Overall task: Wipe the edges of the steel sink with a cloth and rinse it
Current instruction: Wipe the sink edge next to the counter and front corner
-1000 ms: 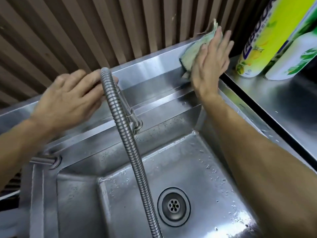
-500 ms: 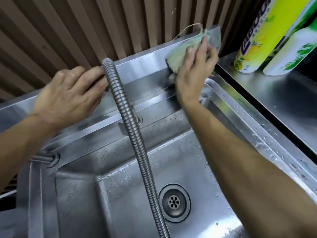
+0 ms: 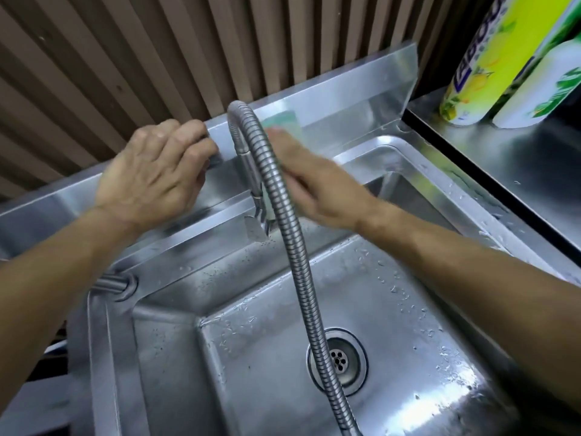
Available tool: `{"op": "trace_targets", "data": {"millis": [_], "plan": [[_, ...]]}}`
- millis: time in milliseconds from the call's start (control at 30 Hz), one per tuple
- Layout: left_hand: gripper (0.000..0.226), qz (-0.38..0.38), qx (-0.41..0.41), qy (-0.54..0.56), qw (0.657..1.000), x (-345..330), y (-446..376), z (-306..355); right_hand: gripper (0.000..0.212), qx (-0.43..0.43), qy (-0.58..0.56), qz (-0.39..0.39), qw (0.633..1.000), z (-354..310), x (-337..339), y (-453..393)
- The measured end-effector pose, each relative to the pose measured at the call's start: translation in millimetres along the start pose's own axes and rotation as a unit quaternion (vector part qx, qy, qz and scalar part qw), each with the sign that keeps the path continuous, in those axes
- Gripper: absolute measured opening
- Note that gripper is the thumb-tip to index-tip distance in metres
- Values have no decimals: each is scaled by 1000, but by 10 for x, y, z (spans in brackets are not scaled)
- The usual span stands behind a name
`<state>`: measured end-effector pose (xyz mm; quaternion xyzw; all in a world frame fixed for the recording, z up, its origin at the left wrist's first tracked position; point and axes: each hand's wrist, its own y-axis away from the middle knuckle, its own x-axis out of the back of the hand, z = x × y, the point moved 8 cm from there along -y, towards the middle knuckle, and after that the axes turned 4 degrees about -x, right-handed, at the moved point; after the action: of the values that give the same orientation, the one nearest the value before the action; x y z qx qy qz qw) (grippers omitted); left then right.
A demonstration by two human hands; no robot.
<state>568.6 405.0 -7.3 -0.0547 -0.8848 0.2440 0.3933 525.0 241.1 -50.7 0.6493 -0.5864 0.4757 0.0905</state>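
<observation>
While my right hand (image 3: pixel 317 187) presses the cloth (image 3: pixel 284 122) flat against the upright back edge of the steel sink (image 3: pixel 352 89), fingers laid out straight rather than curled round it, only a pale green corner of the cloth shows above my fingertips; the rest is hidden under my palm and behind the flexible faucet hose (image 3: pixel 283 199). My left hand (image 3: pixel 154 174) is on the same back edge just to the left of the hose, fingers hooked over its top lip, gripping the rim to steady me. That edge is the thing to follow: it runs as one long band from far right, beside the worktop (image 3: pixel 509 158) with the two bottles (image 3: pixel 490 67), down to near left, and the cloth sits about midway along it, right at the hose. So the unwiped stretch, as I judge it, lies leftward from the cloth, along the band's long axis, and my left hand is parked squarely on it. The right hand is the one on the cloth, with the hose between it and the left. I reckon the next stroke has to pass behind or around the hose, and the left hand must lift off first. Rinsing is not yet begun; no water runs toward the drain (image 3: pixel 338 360)
</observation>
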Motion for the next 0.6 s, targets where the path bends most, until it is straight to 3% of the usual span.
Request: {"op": "trace_targets", "data": {"millis": [133, 333, 467, 600], "plan": [[36, -4, -38, -29, 999, 17, -13, 64, 63, -90, 176, -26, 980, 140, -304, 153], [50, -10, -66, -56, 996, -11, 1, 114, 65, -192, 154, -138, 959, 192, -497, 394], [56, -21, -73, -59, 995, -35, -3, 124, 62, -202, 264, -98, 938, 199, -337, 443], [58, -22, -73, -57, 995, -50, 9, 130, 56, -338, 216, -1, 916, 373, -253, 444]]}}
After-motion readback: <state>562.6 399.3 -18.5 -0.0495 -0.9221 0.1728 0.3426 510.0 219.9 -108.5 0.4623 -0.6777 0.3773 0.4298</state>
